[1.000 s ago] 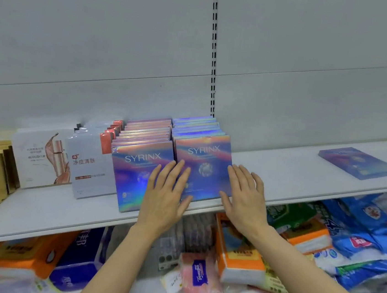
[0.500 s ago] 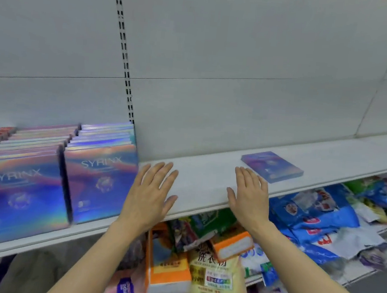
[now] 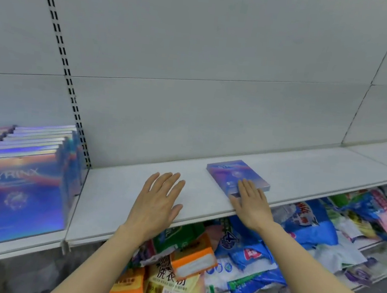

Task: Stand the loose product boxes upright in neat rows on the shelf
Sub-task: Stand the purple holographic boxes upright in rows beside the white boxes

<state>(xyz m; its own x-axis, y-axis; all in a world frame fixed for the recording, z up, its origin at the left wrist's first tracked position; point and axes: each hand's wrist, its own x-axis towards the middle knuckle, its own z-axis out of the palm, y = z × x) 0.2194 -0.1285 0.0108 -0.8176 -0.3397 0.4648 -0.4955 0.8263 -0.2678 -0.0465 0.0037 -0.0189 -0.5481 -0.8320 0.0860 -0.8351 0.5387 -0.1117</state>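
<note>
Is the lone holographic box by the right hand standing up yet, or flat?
Flat. The lone box lies face-up on the shelf, its broad printed face toward the camera. The right hand reaches its near edge with straight fingers.

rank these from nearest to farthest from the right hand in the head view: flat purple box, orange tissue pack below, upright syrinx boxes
1. flat purple box: on the shelf, under the fingertips of the right hand.
2. orange tissue pack: lower shelf, below and left of the hand.
3. upright syrinx boxes: far left end of the shelf.

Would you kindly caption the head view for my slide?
Right hand reaches the flat loose box; left hand hovers open.
</note>
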